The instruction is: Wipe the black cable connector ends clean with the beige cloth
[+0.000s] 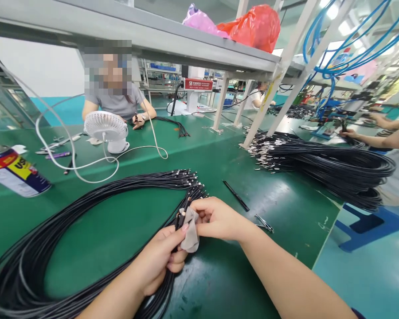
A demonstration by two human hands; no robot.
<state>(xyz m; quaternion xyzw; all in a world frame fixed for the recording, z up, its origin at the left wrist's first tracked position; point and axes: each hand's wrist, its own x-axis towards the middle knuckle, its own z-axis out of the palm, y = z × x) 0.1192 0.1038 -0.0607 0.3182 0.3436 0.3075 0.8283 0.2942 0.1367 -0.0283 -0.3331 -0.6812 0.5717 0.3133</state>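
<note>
My left hand (168, 252) is wrapped round several black cables (168, 288), their connector ends (182, 217) sticking up past the thumb. A small grey cloth (190, 232) lies against those ends. My right hand (216, 217) pinches the cloth from the other side, with its fingers partly hidden behind it. The larger cable bundle (63, 221) loops across the green table to the left. Its metal-tipped ends (186, 177) are gathered just beyond my hands.
A black pen-like tool (236, 195) and silver tweezers (264, 223) lie to the right. On the left stand a spray can (16, 170) and a white fan (106, 128) with its cord. Another cable pile (326, 159) sits at the right. Co-workers sit across and at right.
</note>
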